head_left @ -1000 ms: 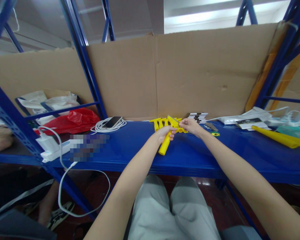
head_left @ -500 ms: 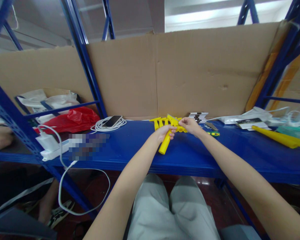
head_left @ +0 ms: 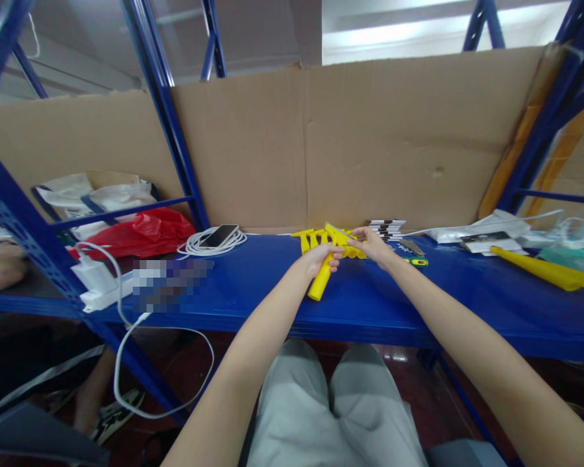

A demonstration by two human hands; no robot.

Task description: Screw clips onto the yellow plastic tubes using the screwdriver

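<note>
My left hand (head_left: pixel 321 257) is wrapped round a yellow scraper (head_left: pixel 318 286), its thick round handle tilted down toward the table's front edge. The scraper's wide head (head_left: pixel 338 233) points up and away from me. At the right end of that head, my right hand (head_left: pixel 370 244) has its fingertips pinched together on the edge; anything small between them is too tiny to make out. Just behind both hands lie several more yellow scrapers (head_left: pixel 313 240) in a row, partly covered by the hands.
Right of the hands are a stack of small white-and-black boxes (head_left: pixel 387 228) and a green-and-yellow handle (head_left: pixel 416 262). Farther right lies a yellow sheet-like piece (head_left: pixel 545 266). On the left are a phone (head_left: pixel 219 236) on a coiled white cable, a red bag (head_left: pixel 141 232) and a power strip (head_left: pixel 102 296). Cardboard (head_left: pixel 370 143) stands behind.
My right hand has shifted very slightly, its fingers moving a little at the end of the scraper head. The left hand and the scraper stay nearly still.
</note>
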